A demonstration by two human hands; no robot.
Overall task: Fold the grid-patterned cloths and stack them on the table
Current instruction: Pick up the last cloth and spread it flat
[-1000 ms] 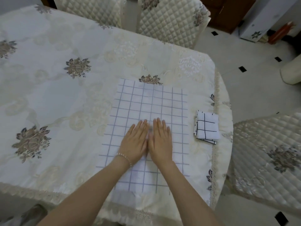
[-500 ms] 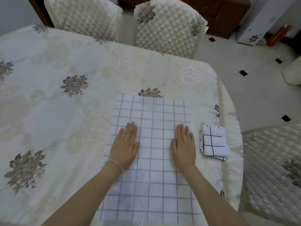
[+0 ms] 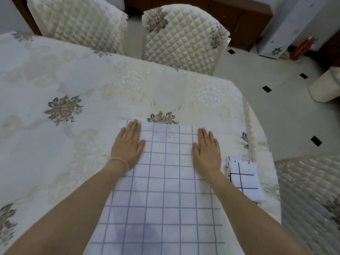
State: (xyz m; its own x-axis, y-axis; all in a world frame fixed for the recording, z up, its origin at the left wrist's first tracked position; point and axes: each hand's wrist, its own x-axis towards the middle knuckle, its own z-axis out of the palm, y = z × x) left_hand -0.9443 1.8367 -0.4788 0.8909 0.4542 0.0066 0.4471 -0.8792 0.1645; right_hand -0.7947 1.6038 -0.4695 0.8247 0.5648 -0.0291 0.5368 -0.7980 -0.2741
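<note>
A large white cloth with a thin blue-violet grid pattern (image 3: 165, 190) lies spread flat on the near right part of the table, which is covered by a cream embroidered tablecloth with brown floral motifs (image 3: 73, 92). The cloth's far edge sits just below one floral motif; its near end runs out of the bottom of the view.

The left hand (image 3: 128, 144) rests palm down on the far left corner of the grid cloth. Its fingers are extended and pressed together, with the thumb angled slightly outward toward the cloth's middle. The fingertips reach the far edge of the cloth. A beaded bracelet (image 3: 120, 161) circles the left wrist.

The right hand (image 3: 207, 150) rests palm down near the far right edge of the same cloth. Its fingers are likewise extended and held together, thumb set slightly apart. Neither hand pinches or grips any fabric; both lie flat, well apart from each other, with bare cloth between them.

A smaller folded white cloth with a bold black grid pattern (image 3: 245, 179) lies just beside the right edge of the large cloth, near the right forearm and close to the table's right edge.

Two cream quilted chair backs (image 3: 180, 39) stand beyond the far side of the table
</note>
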